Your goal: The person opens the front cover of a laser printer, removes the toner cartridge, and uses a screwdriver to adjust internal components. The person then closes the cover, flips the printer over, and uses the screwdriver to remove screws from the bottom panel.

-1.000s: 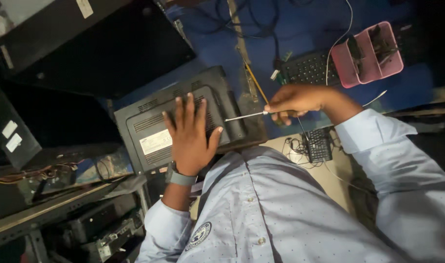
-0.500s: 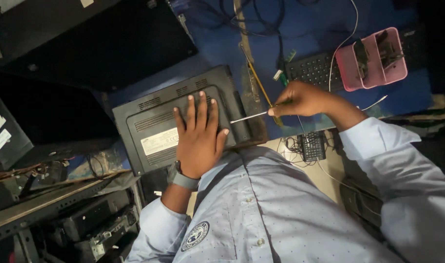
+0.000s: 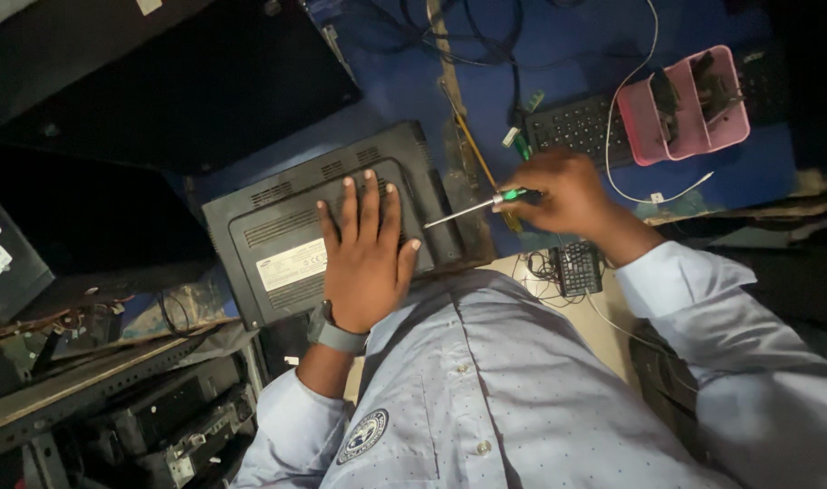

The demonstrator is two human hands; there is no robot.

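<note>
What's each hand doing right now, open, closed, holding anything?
Left hand: open, palm flat on the dark device casing.
Right hand: closed around a green-handled screwdriver.

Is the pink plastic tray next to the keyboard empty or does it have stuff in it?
Not empty. The pink plastic tray has two compartments, each holding small dark items; what they are cannot be told.

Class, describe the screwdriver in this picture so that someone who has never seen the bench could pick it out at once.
Start at the dark grey device lying on the blue bench top, with the left hand flat on it. Just beyond its edge, the right hand grips the screwdriver. Its thin silver shaft points at the device, and its green handle sets it apart from the black cables and keyboard nearby.
</note>
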